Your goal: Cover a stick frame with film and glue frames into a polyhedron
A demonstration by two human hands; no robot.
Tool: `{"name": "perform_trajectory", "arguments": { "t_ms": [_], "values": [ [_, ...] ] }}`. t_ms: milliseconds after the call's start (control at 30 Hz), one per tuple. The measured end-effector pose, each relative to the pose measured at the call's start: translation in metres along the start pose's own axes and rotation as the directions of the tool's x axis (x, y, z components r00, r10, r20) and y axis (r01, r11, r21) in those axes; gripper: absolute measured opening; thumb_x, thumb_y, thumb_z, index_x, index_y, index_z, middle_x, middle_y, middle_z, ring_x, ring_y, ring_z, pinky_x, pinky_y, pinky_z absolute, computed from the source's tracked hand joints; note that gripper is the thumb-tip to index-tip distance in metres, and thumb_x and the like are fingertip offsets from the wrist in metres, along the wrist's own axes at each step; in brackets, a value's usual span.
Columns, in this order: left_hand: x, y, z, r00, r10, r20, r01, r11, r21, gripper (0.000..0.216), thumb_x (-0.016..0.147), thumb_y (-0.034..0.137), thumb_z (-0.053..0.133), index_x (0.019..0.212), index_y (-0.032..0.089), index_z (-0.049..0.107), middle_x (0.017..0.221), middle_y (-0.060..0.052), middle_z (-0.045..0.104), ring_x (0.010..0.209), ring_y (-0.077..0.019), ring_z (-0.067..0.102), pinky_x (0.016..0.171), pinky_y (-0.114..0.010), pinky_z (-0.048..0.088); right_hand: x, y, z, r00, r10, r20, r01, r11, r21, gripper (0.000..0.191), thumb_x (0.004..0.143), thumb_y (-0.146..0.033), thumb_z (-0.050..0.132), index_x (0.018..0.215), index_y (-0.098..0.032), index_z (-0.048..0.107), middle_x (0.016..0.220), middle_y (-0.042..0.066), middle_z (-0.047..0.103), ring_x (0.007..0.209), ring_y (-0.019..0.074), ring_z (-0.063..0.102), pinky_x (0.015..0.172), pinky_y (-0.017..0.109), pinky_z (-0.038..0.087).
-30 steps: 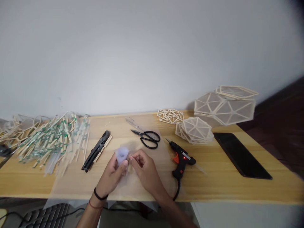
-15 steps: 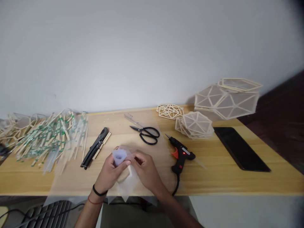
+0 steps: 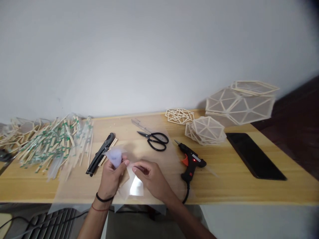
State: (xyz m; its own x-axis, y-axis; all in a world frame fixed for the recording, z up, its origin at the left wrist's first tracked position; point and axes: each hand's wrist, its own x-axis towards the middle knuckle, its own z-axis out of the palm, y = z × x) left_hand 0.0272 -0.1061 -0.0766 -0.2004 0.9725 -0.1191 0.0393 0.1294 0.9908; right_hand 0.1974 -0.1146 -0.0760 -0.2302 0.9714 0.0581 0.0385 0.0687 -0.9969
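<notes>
My left hand [image 3: 111,177] is closed around a bunched piece of thin translucent sheet [image 3: 115,157], which curls up above the thumb. A pale wooden edge shows beneath that hand, mostly hidden by the sheet. My right hand [image 3: 152,179] pinches the sheet's other side between thumb and fingers. Between the hands the sheet hangs down and catches a bright reflection. Black-handled scissors [image 3: 157,142] lie beyond my hands. A folding black cutter [image 3: 101,154] rests left of them, with short wooden sticks [image 3: 108,152] alongside.
A glue gun [image 3: 191,162] with a lit red light lies at right, near a black tablet [image 3: 255,156]. Covered stick frames [image 3: 208,130], bare frames [image 3: 179,116] and a larger framed form [image 3: 240,104] stand behind. Wrapped chopsticks [image 3: 56,141] are heaped left. A large translucent sheet [image 3: 79,191] overhangs the front edge.
My left hand has moved left with the bunched sheet, and my hands are farther apart. More of the sheet now shows between them, with a bright reflection. The view has shifted slightly.
</notes>
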Motion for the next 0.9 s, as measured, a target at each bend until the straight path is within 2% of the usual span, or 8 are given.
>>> {"name": "perform_trajectory", "arguments": {
  "t_ms": [133, 267, 467, 567, 667, 767, 900],
  "values": [
    [0.001, -0.002, -0.002, 0.998, -0.022, 0.054, 0.024, 0.999, -0.047, 0.042, 0.076, 0.047, 0.085, 0.1, 0.014, 0.074, 0.059, 0.007, 0.051, 0.054, -0.0085, 0.042, 0.053, -0.02, 0.034, 0.002, 0.004, -0.001, 0.997, 0.074, -0.023, -0.072, 0.996, 0.058, 0.017, 0.09, -0.028, 0.065, 0.087, -0.017, 0.077, 0.083, 0.004, 0.074, 0.077, 0.0174, 0.064, 0.071, 0.028, 0.047],
    [0.001, -0.006, -0.005, 0.997, -0.012, 0.074, 0.014, 0.999, -0.035, 0.042, 0.079, 0.044, 0.085, 0.105, 0.013, 0.076, 0.059, 0.007, 0.052, 0.056, -0.0086, 0.045, 0.056, -0.02, 0.036, 0.003, 0.004, -0.006, 0.988, 0.155, -0.028, -0.152, 0.984, 0.092, 0.016, 0.086, -0.032, 0.069, 0.085, -0.017, 0.075, 0.074, 0.001, 0.068, 0.07, 0.0159, 0.059, 0.065, 0.027, 0.045],
    [0.001, -0.005, -0.001, 0.996, -0.007, 0.087, 0.019, 0.989, -0.147, 0.041, 0.078, 0.045, 0.086, 0.102, 0.014, 0.074, 0.07, 0.003, 0.063, 0.054, -0.0077, 0.048, 0.051, -0.02, 0.038, 0.001, -0.005, -0.018, 0.994, 0.11, 0.022, -0.109, 0.994, -0.013, 0.019, 0.091, -0.034, 0.064, 0.086, -0.019, 0.074, 0.074, 0.0, 0.066, 0.068, 0.0159, 0.056, 0.063, 0.027, 0.044],
    [0.0, -0.002, 0.0, 0.999, -0.004, 0.041, 0.011, 0.985, -0.174, 0.043, 0.073, 0.044, 0.088, 0.1, 0.014, 0.074, 0.081, 0.0, 0.069, 0.053, -0.0065, 0.047, 0.049, -0.02, 0.038, 0.002, -0.007, -0.02, 0.994, 0.096, 0.053, -0.093, 0.994, -0.065, 0.023, 0.093, -0.033, 0.061, 0.08, -0.019, 0.073, 0.07, 0.0, 0.064, 0.065, 0.0157, 0.053, 0.06, 0.026, 0.041],
    [0.0, -0.001, 0.0, 1.0, -0.022, -0.005, 0.021, 0.99, -0.142, 0.044, 0.071, 0.043, 0.09, 0.099, 0.014, 0.073, 0.076, 0.001, 0.066, 0.054, -0.0068, 0.045, 0.049, -0.019, 0.037, 0.002, -0.006, -0.02, 0.996, 0.09, 0.028, -0.089, 0.994, -0.058, 0.022, 0.092, -0.032, 0.063, 0.078, -0.018, 0.072, 0.071, 0.001, 0.065, 0.066, 0.0156, 0.054, 0.061, 0.026, 0.042],
    [-0.001, 0.001, 0.0, 1.0, -0.022, 0.007, 0.023, 0.994, -0.108, 0.04, 0.071, 0.042, 0.089, 0.095, 0.014, 0.073, 0.069, 0.003, 0.061, 0.054, -0.0081, 0.044, 0.05, -0.02, 0.036, 0.001, -0.005, -0.021, 0.995, 0.097, 0.009, -0.097, 0.995, -0.035, 0.02, 0.092, -0.032, 0.064, 0.08, -0.018, 0.073, 0.072, 0.001, 0.066, 0.066, 0.015, 0.054, 0.061, 0.026, 0.042],
    [-0.001, 0.0, 0.0, 1.0, -0.022, 0.004, 0.022, 0.997, -0.071, 0.037, 0.072, 0.042, 0.088, 0.092, 0.015, 0.072, 0.063, 0.004, 0.057, 0.053, -0.0099, 0.042, 0.048, -0.022, 0.032, -0.003, -0.001, -0.022, 0.988, 0.133, 0.08, -0.133, 0.991, -0.014, 0.019, 0.094, -0.031, 0.062, 0.085, -0.018, 0.073, 0.06, -0.004, 0.057, 0.054, 0.0117, 0.049, 0.054, 0.024, 0.038]
  ]
}}
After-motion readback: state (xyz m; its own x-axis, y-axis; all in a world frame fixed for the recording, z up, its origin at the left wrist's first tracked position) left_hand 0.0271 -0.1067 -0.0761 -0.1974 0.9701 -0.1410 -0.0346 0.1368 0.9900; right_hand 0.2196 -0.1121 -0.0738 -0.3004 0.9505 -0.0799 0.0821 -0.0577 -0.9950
